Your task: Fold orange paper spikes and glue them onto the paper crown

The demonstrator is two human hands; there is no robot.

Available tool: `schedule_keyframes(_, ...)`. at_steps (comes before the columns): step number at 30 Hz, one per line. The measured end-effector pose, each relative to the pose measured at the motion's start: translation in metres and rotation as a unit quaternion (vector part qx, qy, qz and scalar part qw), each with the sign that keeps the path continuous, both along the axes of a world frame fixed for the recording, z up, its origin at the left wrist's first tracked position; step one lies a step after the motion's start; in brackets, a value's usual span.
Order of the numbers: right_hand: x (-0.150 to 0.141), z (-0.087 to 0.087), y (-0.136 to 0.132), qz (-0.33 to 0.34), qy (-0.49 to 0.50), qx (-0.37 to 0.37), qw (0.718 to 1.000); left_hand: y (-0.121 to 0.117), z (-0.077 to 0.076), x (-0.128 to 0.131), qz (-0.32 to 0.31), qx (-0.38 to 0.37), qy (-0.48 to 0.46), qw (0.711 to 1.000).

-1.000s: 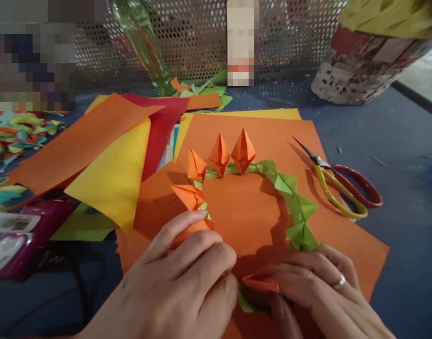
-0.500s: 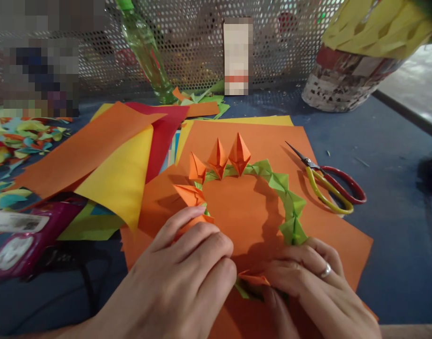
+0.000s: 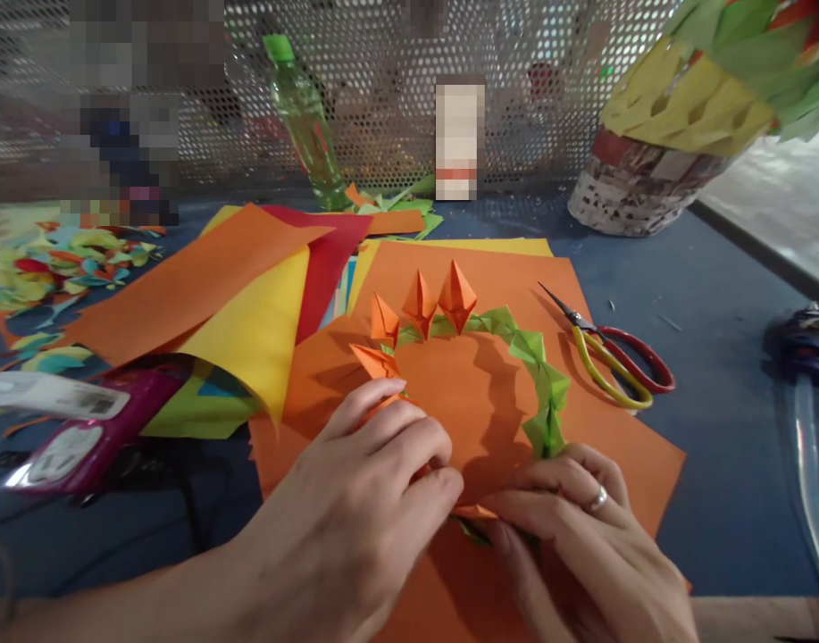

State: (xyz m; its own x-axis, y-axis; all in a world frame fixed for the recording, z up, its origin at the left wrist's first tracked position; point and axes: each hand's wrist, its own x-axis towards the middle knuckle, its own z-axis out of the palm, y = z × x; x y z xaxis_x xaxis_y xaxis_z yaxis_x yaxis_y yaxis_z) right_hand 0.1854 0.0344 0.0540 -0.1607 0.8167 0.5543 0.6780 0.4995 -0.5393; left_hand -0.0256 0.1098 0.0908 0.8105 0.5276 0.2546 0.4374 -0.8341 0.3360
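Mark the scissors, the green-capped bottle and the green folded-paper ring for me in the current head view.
Scissors [image 3: 595,332]: head view, on the metal near the pivot.
Green-capped bottle [image 3: 306,128]: head view, on the middle of its body.
Green folded-paper ring [image 3: 548,386]: head view, on its right side.

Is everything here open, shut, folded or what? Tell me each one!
Green folded-paper ring: under both hands' fingers
Pointed orange paper pieces: folded
Red-and-yellow-handled scissors: lying down, blades shut
Clear green plastic bottle: capped, leaning in view
Large yellow paper sheet: curled
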Motion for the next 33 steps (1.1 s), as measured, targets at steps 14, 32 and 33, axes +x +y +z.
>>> schedule_keyframes(14,-0.0019,-0.0023,-0.0029,-0.006,-0.015,0.033,0.999,-0.0006,0.007,0.0039,-0.001,-0.02,-0.026,0.999)
schedule_keyframes(32,-0.0032,-0.0004,0.0006,-0.001,-0.048,0.046,0.998,0.0033,0.0033,0.0024,-0.01,-0.006,-0.016,1.0)
schedule_keyframes(33,-0.004,-0.0001,0.001,-0.004,-0.047,0.046,0.998,0.0028,0.0037,0.0023,-0.009,-0.005,-0.014,1.0)
